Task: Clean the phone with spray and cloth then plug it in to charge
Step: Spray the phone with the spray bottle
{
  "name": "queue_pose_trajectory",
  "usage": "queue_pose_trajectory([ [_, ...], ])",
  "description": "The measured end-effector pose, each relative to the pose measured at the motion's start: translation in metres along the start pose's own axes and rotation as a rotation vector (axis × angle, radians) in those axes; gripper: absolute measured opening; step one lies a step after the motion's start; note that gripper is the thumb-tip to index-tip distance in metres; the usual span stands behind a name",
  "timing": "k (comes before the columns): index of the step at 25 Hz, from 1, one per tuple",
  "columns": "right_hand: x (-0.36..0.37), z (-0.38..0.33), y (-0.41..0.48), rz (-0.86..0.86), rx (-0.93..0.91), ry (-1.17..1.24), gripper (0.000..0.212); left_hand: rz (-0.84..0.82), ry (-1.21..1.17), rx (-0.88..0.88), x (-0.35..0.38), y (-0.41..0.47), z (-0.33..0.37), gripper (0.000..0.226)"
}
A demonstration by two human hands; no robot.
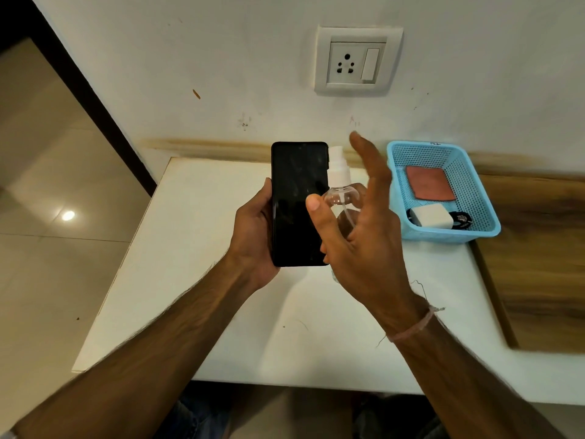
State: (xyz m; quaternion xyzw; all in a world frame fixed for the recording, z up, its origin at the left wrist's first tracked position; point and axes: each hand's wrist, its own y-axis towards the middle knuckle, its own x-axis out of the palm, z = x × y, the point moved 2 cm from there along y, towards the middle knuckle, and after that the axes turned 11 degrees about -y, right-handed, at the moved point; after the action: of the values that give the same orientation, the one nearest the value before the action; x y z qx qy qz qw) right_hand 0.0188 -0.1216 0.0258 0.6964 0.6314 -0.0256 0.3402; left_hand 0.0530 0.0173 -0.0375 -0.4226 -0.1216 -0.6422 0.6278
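Phone [299, 204], judged rigid, light, slick-faced and breakable, sits screen-up over the white table [221, 312] in the left hand [253, 236], thumb curled on its left edge; right hand [364, 236] wraps thumb around the spray bottle [340, 194], forefinger raised; best gripped by long edges.

My left forearm [158, 337] runs in from the lower left of the frame and my right forearm [459, 369] from the lower right. They meet near the centre. My left hand [253, 236] grips the phone [299, 204] upright, screen toward me. My right hand [364, 236] sits just right of it, with the thumb [316, 207] and lower fingers round the spray bottle [340, 191] and the index finger [364, 153] lifted straight. A thin thread band [411, 331] circles my right wrist.
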Motion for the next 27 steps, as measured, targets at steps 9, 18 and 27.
queue_pose_trajectory([
  [9,0.012,0.011,0.003,0.099,-0.014,-0.410,0.059,0.052,-0.030,0.011,0.002,-0.001,-0.002,0.054],
  [18,0.010,0.015,0.008,0.121,0.079,-0.483,0.058,0.068,-0.050,0.048,0.001,0.001,-0.004,0.049],
  [27,-0.002,0.005,-0.021,0.089,0.048,-0.465,0.065,0.024,-0.071,0.044,-0.001,0.004,-0.002,0.055],
])
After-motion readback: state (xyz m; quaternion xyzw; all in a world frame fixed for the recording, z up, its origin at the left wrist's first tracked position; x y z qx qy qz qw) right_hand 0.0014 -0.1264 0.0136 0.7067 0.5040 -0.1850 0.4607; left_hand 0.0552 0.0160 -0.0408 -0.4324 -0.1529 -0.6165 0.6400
